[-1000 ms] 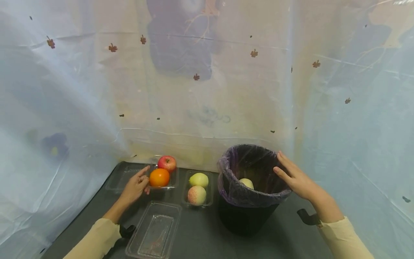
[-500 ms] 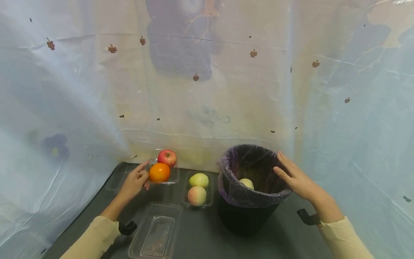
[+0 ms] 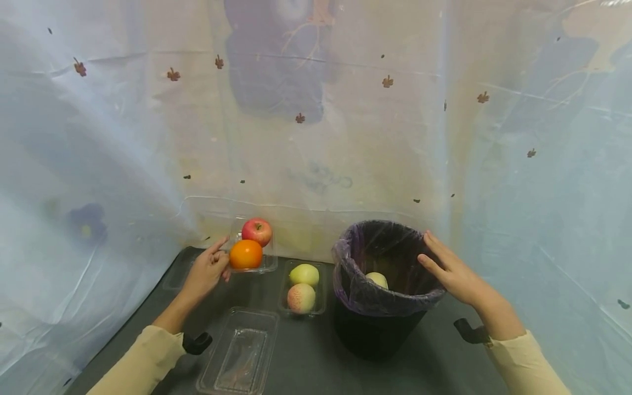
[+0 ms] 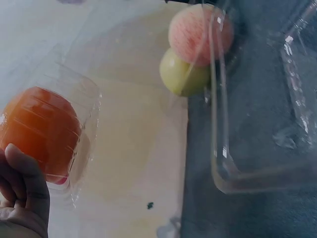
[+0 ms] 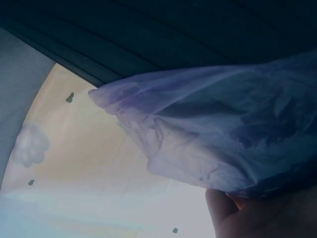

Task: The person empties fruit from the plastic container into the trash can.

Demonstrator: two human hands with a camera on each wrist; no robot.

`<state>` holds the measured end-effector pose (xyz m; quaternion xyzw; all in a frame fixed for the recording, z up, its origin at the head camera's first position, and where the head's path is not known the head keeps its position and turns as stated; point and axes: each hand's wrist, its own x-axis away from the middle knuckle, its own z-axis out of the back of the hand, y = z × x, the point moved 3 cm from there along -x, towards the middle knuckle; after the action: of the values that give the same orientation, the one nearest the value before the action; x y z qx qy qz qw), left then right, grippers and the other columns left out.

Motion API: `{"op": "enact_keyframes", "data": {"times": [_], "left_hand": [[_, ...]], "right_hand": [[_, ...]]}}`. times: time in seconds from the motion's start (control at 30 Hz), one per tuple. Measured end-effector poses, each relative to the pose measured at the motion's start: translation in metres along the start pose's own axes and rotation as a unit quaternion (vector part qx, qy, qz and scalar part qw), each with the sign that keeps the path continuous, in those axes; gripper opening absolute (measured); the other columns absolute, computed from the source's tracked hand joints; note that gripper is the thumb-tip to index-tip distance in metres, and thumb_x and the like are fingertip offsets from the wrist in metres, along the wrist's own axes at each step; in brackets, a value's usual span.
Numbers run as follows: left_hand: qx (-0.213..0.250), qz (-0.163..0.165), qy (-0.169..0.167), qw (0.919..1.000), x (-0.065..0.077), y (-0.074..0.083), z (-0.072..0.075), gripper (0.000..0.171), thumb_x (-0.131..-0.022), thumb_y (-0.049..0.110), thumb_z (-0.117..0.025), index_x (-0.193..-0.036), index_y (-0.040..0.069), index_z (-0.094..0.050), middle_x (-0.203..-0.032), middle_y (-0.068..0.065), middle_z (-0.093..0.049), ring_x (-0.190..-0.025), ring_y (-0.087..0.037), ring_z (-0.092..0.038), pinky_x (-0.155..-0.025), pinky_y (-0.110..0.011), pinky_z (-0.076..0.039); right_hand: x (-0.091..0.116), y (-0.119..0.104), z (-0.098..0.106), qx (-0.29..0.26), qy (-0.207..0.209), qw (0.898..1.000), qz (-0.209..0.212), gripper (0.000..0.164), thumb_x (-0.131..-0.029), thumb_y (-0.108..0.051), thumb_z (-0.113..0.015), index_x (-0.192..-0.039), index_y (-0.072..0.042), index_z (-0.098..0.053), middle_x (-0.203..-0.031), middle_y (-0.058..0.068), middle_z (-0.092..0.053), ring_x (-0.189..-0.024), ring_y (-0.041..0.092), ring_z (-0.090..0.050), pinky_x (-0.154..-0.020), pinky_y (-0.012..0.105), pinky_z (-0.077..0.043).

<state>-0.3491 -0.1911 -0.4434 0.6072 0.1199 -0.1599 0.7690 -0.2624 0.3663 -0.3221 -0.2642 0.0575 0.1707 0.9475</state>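
Observation:
In the head view my left hand (image 3: 205, 271) holds the left edge of a clear plastic tray (image 3: 269, 263) bearing a red apple (image 3: 257, 231) and an orange (image 3: 246, 254). The left wrist view shows the orange (image 4: 42, 131) through the tray's wall, above the table's far edge, with the thumb (image 4: 26, 171) against it. On the right, my right hand (image 3: 456, 274) rests on the rim of a black bin (image 3: 377, 334), fingers fairly straight. A purple plastic bag (image 5: 198, 124) lines the bin and folds over its rim. Inside lies a pale round fruit (image 3: 377, 280).
A second clear tray (image 3: 322, 307) holds a yellow-green pear-like fruit (image 3: 304, 274) and a peach (image 3: 301, 298), left of the bin. An empty clear tray (image 3: 239, 351) lies in front, another clear tray (image 3: 176, 277) at far left. A patterned plastic curtain (image 3: 316, 164) hangs behind the table.
My left hand and the tray with the apple and orange have risen, moving up in the head view. The right hand stays at the bin's rim.

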Motion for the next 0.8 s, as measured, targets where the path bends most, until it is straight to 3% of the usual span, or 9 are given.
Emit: {"op": "enact_keyframes", "data": {"times": [0.23,0.37,0.8], "left_hand": [[-0.023,0.001,0.008,0.9997,-0.003,0.017,-0.004,0.061,-0.107,0.002,-0.053,-0.164,-0.005,-0.034,-0.065,-0.007,-0.056,-0.054,-0.028,-0.059,-0.059,-0.03,-0.056],[-0.026,0.008,0.009,0.9996,-0.003,0.025,-0.006,0.061,-0.107,0.004,-0.053,-0.165,-0.004,-0.034,-0.065,-0.006,-0.056,-0.055,-0.023,-0.058,-0.061,-0.029,-0.056],[0.014,-0.008,0.006,0.9999,-0.004,0.054,-0.017,0.06,-0.106,0.0,-0.052,-0.164,-0.006,-0.035,-0.066,-0.004,-0.053,-0.054,-0.016,-0.056,-0.058,-0.028,-0.056]], "right_hand": [[-0.001,0.0,0.0,0.001,-0.001,1.0,-0.002,0.077,-0.114,-0.039,-0.05,-0.17,0.002,-0.017,-0.176,0.028,-0.006,-0.16,0.056,-0.007,-0.119,0.08,-0.012],[0.0,0.0,-0.001,0.004,-0.002,1.0,-0.002,0.077,-0.114,-0.039,-0.05,-0.17,0.002,-0.017,-0.176,0.028,-0.007,-0.16,0.056,-0.007,-0.119,0.08,-0.013],[0.0,-0.001,-0.001,-0.001,0.0,1.0,0.0,0.077,-0.114,-0.039,-0.05,-0.169,0.004,-0.017,-0.177,0.027,-0.006,-0.16,0.056,-0.007,-0.12,0.079,-0.012]]}}
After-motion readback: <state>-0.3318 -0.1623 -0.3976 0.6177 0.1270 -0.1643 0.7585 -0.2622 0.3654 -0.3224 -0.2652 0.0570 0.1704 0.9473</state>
